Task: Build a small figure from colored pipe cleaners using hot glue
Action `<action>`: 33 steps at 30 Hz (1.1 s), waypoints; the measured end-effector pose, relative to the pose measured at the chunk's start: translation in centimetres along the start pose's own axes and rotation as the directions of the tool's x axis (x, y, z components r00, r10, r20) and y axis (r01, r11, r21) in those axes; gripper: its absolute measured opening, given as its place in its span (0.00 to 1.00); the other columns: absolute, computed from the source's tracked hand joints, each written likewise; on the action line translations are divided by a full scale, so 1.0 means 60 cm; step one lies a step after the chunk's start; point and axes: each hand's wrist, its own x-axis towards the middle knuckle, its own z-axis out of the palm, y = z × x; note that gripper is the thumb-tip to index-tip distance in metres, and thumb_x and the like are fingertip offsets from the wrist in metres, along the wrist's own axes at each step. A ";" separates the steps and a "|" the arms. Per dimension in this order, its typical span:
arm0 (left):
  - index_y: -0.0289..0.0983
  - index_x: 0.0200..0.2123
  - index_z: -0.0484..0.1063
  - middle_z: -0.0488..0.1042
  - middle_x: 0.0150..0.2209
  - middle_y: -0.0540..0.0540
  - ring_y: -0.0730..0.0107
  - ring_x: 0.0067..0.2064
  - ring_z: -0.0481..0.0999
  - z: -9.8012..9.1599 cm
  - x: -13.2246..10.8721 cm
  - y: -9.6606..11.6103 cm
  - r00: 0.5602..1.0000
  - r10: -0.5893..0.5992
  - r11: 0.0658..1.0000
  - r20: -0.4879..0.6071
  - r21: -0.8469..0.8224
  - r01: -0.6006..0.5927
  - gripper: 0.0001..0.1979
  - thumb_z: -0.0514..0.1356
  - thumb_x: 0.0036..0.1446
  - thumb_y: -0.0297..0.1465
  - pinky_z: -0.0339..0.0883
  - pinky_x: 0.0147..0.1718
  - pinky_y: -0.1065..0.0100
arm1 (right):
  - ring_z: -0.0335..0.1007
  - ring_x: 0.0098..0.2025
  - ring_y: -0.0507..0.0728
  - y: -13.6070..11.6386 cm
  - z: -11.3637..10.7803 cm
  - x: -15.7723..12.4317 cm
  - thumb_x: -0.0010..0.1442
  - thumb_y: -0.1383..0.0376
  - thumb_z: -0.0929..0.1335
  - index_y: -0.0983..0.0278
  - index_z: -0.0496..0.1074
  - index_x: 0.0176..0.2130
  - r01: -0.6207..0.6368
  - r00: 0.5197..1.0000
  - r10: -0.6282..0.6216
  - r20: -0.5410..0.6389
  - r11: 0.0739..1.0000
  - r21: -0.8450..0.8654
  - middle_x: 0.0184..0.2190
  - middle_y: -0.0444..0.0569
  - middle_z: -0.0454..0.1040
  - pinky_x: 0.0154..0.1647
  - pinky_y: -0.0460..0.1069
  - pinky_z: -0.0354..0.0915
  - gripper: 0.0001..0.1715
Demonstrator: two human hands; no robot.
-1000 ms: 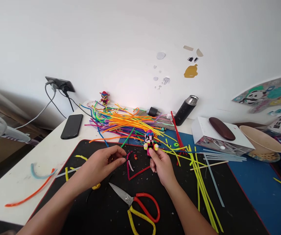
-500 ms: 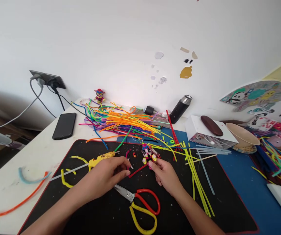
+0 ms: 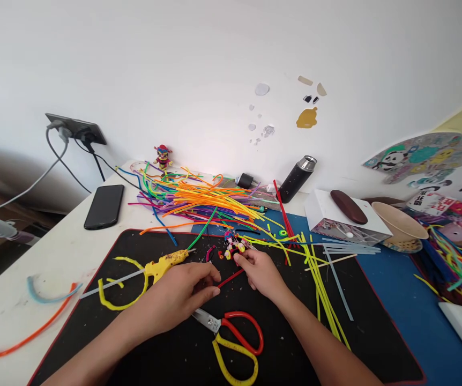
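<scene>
My right hand (image 3: 263, 272) pinches a small doll (image 3: 234, 244) between thumb and fingers. The doll looks made of pipe cleaners, with a pink, blue and black body and yellow round ends. A red pipe cleaner piece (image 3: 231, 278) runs from near my left thumb toward my right fingertips. My left hand (image 3: 188, 287) is beside it, thumb and fingers apart, with nothing visible between them. Scissors (image 3: 231, 332) with a red and a yellow handle lie below both hands. A yellow glue gun (image 3: 166, 262) with a clear stick lies behind my left hand.
A pile of coloured pipe cleaners (image 3: 210, 201) spreads along the back. Yellow-green ones (image 3: 323, 289) lie on the black mat (image 3: 367, 332) at right. A phone (image 3: 104, 206), finished figure (image 3: 162, 156), black flask (image 3: 297, 179), white box (image 3: 323, 214) and bowl (image 3: 400, 220) stand around.
The doll and my right hand have moved slightly left, and the doll has tilted. My left hand has shifted a little down and right. The view has moved slightly.
</scene>
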 end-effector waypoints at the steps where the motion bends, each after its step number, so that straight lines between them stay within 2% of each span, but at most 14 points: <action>1: 0.43 0.45 0.77 0.81 0.39 0.51 0.65 0.39 0.78 0.002 0.000 -0.001 1.000 0.004 1.000 0.007 -0.006 -0.004 0.09 0.59 0.69 0.39 0.64 0.39 0.69 | 0.56 0.11 0.49 0.000 0.000 0.003 0.67 0.47 0.68 0.61 0.71 0.33 -0.005 1.000 0.005 0.002 1.000 -0.007 0.13 0.34 0.60 0.13 0.45 0.47 0.21; 6: 0.43 0.45 0.77 0.81 0.40 0.51 0.66 0.41 0.78 0.011 0.001 -0.003 1.000 0.025 1.000 0.014 -0.008 -0.025 0.08 0.60 0.69 0.38 0.65 0.41 0.69 | 0.57 0.10 0.49 -0.004 -0.005 0.008 0.67 0.49 0.68 0.61 0.71 0.33 -0.022 0.999 0.024 0.031 0.999 -0.045 0.13 0.34 0.62 0.12 0.45 0.47 0.20; 14: 0.42 0.45 0.77 0.81 0.40 0.49 0.66 0.40 0.78 0.012 -0.002 -0.008 1.000 0.013 1.000 0.025 -0.005 -0.013 0.08 0.60 0.69 0.37 0.65 0.40 0.69 | 0.62 0.12 0.51 -0.011 -0.016 -0.007 0.69 0.49 0.68 0.61 0.72 0.37 -0.028 0.995 0.033 0.099 0.998 -0.051 0.12 0.35 0.64 0.17 0.44 0.55 0.19; 20: 0.43 0.46 0.78 0.81 0.42 0.48 0.65 0.40 0.79 0.011 -0.006 -0.015 0.999 0.045 0.999 -0.004 0.001 -0.045 0.09 0.60 0.69 0.37 0.66 0.41 0.68 | 0.64 0.13 0.51 -0.004 -0.022 -0.025 0.65 0.54 0.72 0.62 0.74 0.41 -0.024 0.998 0.032 0.059 0.991 -0.130 0.14 0.33 0.64 0.18 0.45 0.55 0.14; 24: 0.43 0.46 0.78 0.82 0.41 0.47 0.63 0.40 0.79 -0.004 -0.005 -0.013 0.999 0.037 0.998 -0.008 0.048 -0.037 0.10 0.58 0.69 0.37 0.67 0.41 0.67 | 0.66 0.13 0.51 -0.003 -0.017 -0.035 0.63 0.56 0.73 0.60 0.74 0.41 -0.002 1.000 0.005 0.014 0.978 -0.208 0.16 0.32 0.64 0.19 0.46 0.56 0.12; 28: 0.43 0.46 0.78 0.82 0.40 0.47 0.63 0.40 0.79 -0.030 0.006 -0.005 0.999 0.023 0.994 -0.045 0.104 -0.018 0.11 0.58 0.69 0.39 0.67 0.39 0.67 | 0.66 0.12 0.50 -0.001 -0.011 -0.034 0.65 0.54 0.72 0.59 0.74 0.40 0.025 0.999 -0.031 -0.021 0.971 -0.237 0.17 0.33 0.66 0.18 0.46 0.56 0.11; 33: 0.41 0.45 0.77 0.81 0.37 0.47 0.62 0.38 0.79 -0.053 0.053 0.017 0.999 0.034 0.971 -0.041 0.237 -0.023 0.10 0.58 0.68 0.38 0.65 0.36 0.67 | 0.65 0.12 0.50 0.002 -0.006 -0.030 0.65 0.52 0.71 0.60 0.74 0.39 0.059 0.997 -0.069 -0.047 0.983 -0.176 0.18 0.34 0.65 0.16 0.46 0.55 0.14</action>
